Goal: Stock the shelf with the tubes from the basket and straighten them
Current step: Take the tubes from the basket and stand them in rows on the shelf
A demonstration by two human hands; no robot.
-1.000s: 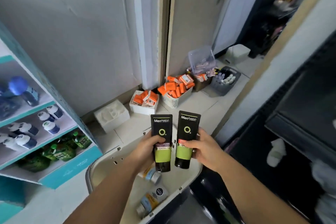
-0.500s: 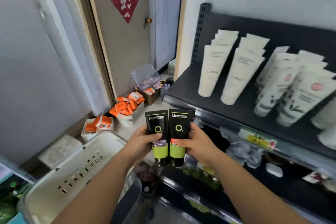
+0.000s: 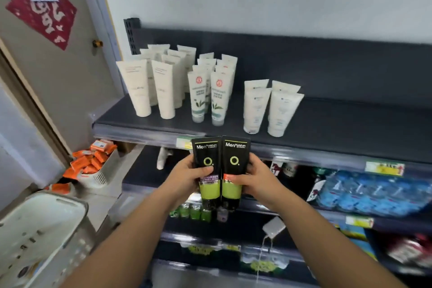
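– Head view: what do the two hands hold?
– The left hand (image 3: 187, 177) has its fingers curled around one black and green plastic tube (image 3: 205, 154), with the thumb across the front. The right hand (image 3: 259, 180) grips a second black and green tube (image 3: 235, 154) in the same way. Both tubes are upright and touch side by side.
– Where are they relative to the shelf?
– In front of the dark grey metal shelf (image 3: 350, 124), at its front edge, not on it. Rows of white plastic tubes (image 3: 163, 91) stand on its left part. The white plastic basket (image 3: 46, 217) is low on the left, well apart from the hands.
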